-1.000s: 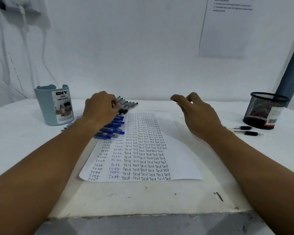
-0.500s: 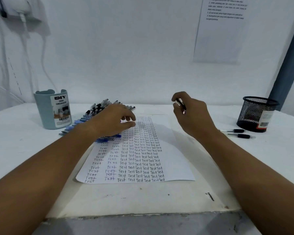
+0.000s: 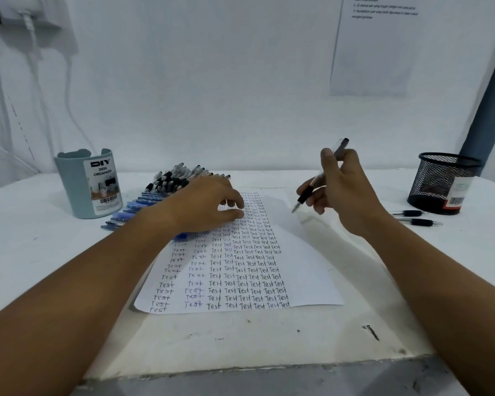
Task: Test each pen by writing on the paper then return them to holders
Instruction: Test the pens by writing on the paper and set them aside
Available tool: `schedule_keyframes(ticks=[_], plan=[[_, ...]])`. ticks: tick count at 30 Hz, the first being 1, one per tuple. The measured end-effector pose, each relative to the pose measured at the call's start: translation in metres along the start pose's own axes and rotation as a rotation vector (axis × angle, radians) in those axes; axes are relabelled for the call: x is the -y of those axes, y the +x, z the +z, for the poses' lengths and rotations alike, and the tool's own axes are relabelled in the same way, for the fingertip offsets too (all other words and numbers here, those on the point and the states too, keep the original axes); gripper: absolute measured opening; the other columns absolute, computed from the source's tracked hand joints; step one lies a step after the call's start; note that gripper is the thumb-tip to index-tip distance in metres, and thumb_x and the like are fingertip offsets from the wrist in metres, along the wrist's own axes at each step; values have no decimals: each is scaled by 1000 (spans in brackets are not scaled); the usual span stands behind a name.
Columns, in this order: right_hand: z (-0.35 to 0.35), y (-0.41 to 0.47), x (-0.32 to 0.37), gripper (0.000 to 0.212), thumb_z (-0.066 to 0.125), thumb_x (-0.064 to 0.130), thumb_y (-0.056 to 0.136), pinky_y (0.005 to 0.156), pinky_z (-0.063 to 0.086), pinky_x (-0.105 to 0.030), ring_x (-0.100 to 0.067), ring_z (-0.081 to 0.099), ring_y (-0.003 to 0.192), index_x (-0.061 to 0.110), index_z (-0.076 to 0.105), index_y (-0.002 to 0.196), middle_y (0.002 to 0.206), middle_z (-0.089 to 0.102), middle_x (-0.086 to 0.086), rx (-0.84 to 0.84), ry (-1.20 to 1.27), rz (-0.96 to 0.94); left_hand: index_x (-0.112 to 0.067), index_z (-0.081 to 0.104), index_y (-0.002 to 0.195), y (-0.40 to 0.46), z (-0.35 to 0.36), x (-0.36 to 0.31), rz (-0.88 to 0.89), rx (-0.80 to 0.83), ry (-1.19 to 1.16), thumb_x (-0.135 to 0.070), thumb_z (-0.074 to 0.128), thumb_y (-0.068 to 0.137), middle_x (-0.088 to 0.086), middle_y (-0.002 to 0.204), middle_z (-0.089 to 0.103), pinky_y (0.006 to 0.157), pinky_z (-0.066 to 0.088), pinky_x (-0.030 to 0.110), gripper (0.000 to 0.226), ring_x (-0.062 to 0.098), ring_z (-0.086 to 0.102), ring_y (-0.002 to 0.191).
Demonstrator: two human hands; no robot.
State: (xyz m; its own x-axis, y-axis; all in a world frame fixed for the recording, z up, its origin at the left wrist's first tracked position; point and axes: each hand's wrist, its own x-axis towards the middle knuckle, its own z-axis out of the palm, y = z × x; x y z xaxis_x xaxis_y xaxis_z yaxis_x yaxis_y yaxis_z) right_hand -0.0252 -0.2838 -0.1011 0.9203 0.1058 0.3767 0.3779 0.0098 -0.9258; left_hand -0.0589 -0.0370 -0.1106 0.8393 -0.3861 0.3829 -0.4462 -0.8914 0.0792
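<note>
A white paper [image 3: 306, 270] filled with columns of the word "Test" lies in the middle of the table. My right hand [image 3: 343, 192] holds a black pen [image 3: 306, 194] above the paper's upper right, tip pointing down and left. My left hand [image 3: 206, 205] rests with its fingers on the paper's upper left, beside a pile of black pens [image 3: 175, 178] and a row of blue pens [image 3: 132, 208]. A pale blue desk organizer [image 3: 87, 184] stands at the left. A black mesh holder [image 3: 443, 181] stands at the right.
Two black pens [image 3: 415, 218] lie on the table in front of the mesh holder. A printed sheet [image 3: 375, 44] hangs on the white wall behind. Cables [image 3: 32, 81] run down the wall at the left. The table's front edge [image 3: 240, 370] is chipped and grey.
My left hand moved off the pen pile onto the paper's upper left. My right hand rose and turned the black pen upright into a writing grip.
</note>
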Motion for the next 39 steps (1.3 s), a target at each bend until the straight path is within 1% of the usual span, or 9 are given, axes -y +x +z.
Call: schedule_keyframes(ticks=[3, 5, 6, 10, 17, 22, 30, 36, 39], plan=[[3, -5, 1, 20, 49, 17, 102, 50, 48, -31, -27, 55, 54, 20, 30, 101, 74, 64, -19, 81, 38, 50, -26, 70, 108, 0, 0, -2, 15, 7, -3, -42, 61, 90, -7, 98, 64, 90, 45, 33, 26, 6, 54, 93], [4, -11, 2, 38, 58, 0, 94, 58, 52, -30, -26, 57, 62, 17, 29, 112, 83, 61, -22, 136, 32, 63, -26, 70, 107, -1, -1, -5, 18, 7, -13, -42, 61, 90, -7, 99, 65, 91, 45, 34, 26, 7, 55, 93], [5, -14, 3, 41, 60, -4, 91, 60, 53, -30, -25, 58, 63, 15, 31, 114, 85, 59, -22, 154, 32, 71, -26, 71, 107, -1, -1, -6, 24, 7, -20, -41, 61, 89, -7, 98, 65, 91, 45, 34, 25, 7, 55, 93], [10, -33, 11, 21, 58, 1, 94, 55, 53, -29, -23, 60, 58, 10, 42, 102, 85, 56, -20, 212, 66, 156, -28, 72, 105, -3, -2, -8, 57, 40, -52, -42, 62, 89, -9, 99, 67, 88, 45, 34, 23, 5, 56, 91], [9, -73, 6, 38, 65, -11, 84, 58, 51, -33, -30, 59, 62, 13, 39, 99, 77, 62, -27, 342, 39, 204, -33, 71, 108, -3, -1, -14, 62, 123, -112, -51, 61, 86, -16, 103, 66, 89, 48, 31, 30, -3, 59, 92], [9, -74, 5, 39, 63, -14, 83, 57, 51, -33, -33, 59, 65, 13, 40, 98, 76, 63, -25, 344, 60, 197, -34, 71, 106, -5, -2, -18, 51, 162, -150, -53, 63, 84, -17, 104, 68, 89, 48, 25, 31, -5, 60, 94], [7, -78, 5, 40, 63, -17, 82, 56, 53, -36, -38, 59, 67, 13, 41, 97, 77, 61, -27, 348, 78, 174, -38, 72, 100, -6, -2, -19, 18, 181, -175, -53, 64, 83, -20, 102, 68, 91, 49, 29, 24, -6, 59, 96], [8, -78, 4, 37, 64, -11, 84, 62, 54, -37, -39, 60, 66, 13, 39, 98, 80, 63, -27, 350, -19, 141, -39, 72, 99, -6, -2, -18, 12, 183, -186, -55, 64, 82, -21, 103, 68, 92, 50, 32, 25, -6, 60, 97], [8, -78, 4, 36, 65, -8, 86, 62, 53, -34, -34, 60, 61, 13, 38, 98, 81, 64, -27, 347, -75, 128, -40, 71, 100, -6, -2, -18, 3, 188, -189, -56, 64, 81, -21, 103, 68, 93, 50, 33, 26, -7, 59, 97]])
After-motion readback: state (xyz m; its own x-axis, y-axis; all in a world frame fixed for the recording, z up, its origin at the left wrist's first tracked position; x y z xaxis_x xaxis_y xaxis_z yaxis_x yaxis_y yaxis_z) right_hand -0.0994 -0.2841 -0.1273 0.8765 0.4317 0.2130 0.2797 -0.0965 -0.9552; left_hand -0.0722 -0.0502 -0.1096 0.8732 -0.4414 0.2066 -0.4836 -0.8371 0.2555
